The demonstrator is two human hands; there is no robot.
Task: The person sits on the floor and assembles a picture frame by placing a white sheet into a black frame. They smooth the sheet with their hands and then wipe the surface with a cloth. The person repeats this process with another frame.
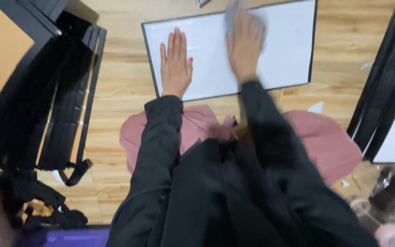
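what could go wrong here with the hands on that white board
The right hand is blurred, pressing a grey cloth on the white board; only the flat left hand pins it, so the board might slide on the smooth wooden floor. Paper scraps lie close by and could get dragged under it. The black stack at the left leans and may tip.

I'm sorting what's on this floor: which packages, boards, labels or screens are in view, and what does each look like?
White board, black-edged: flat on the wood floor, under both hands.
Grey cloth: under the right hand, blurred.
Left hand: flat on the board.
Black-edged panels: stacked at left.
No screens or labels.
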